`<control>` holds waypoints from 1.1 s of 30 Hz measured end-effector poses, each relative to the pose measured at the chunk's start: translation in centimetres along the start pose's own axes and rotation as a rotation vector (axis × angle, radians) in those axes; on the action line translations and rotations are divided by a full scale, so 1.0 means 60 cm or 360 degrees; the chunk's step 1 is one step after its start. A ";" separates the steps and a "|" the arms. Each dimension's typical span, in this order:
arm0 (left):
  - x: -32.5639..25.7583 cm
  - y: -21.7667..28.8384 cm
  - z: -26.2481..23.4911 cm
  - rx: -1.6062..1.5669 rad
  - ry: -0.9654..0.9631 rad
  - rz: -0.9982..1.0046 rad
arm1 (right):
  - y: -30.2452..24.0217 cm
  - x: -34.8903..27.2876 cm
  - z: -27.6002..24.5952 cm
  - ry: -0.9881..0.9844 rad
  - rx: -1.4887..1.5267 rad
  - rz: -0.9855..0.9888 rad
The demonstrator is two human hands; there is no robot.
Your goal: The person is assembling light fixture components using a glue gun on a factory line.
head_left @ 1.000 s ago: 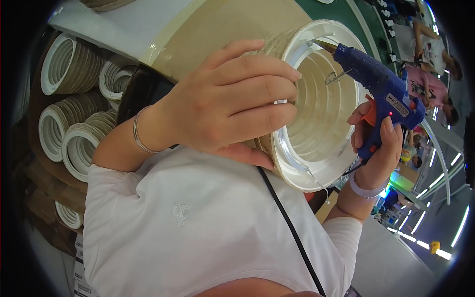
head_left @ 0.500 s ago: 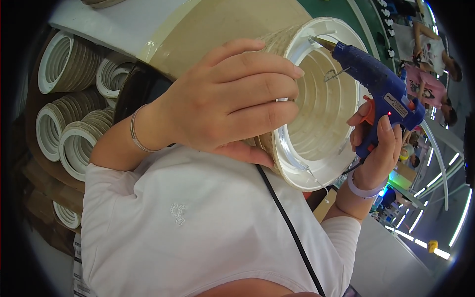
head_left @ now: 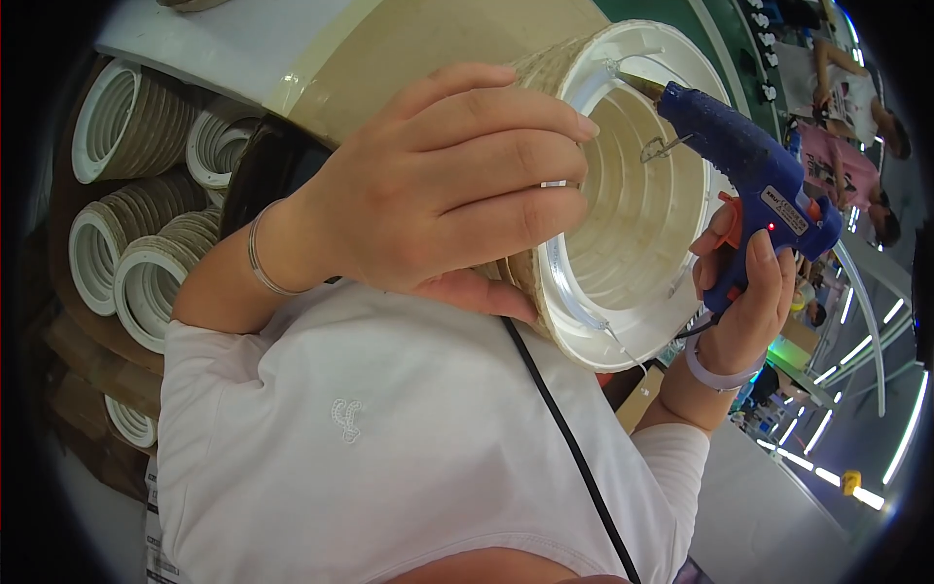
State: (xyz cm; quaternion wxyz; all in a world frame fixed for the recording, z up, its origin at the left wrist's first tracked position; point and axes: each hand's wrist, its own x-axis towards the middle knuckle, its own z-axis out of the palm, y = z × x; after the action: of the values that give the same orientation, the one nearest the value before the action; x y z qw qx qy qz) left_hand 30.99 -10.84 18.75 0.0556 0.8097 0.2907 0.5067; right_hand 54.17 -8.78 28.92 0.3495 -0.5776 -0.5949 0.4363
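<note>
My left hand (head_left: 448,185) grips the outside of a round rope-wrapped basket with a white rim (head_left: 623,341), its open mouth turned toward me. My right hand (head_left: 744,292) holds a blue hot glue gun (head_left: 754,185) by its handle, one finger near the orange trigger. The gun's nozzle touches the upper inner rim of the basket. Thin glue strands hang across the opening. A black cord (head_left: 564,438) runs down from the gun over my white shirt.
Several finished rope-wrapped baskets (head_left: 126,243) lie stacked on their sides in a cardboard box at the left. A white table edge (head_left: 195,39) runs along the top. Other people (head_left: 856,97) work at the far right, beside a green surface.
The basket and glue gun have shifted slightly; the nozzle stays at the upper rim. Both hands keep their grip.
</note>
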 end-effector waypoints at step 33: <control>0.025 0.013 0.040 -0.0132 0.0572 -0.0276 | 0.021 -0.056 -0.037 -0.0356 0.0076 -0.0117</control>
State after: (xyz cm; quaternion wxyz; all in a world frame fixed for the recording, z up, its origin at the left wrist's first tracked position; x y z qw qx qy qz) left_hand 33.82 -10.21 19.07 0.0795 0.6752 0.3434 0.6479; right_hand 57.00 -11.93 28.87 0.3103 -0.4946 -0.6403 0.4990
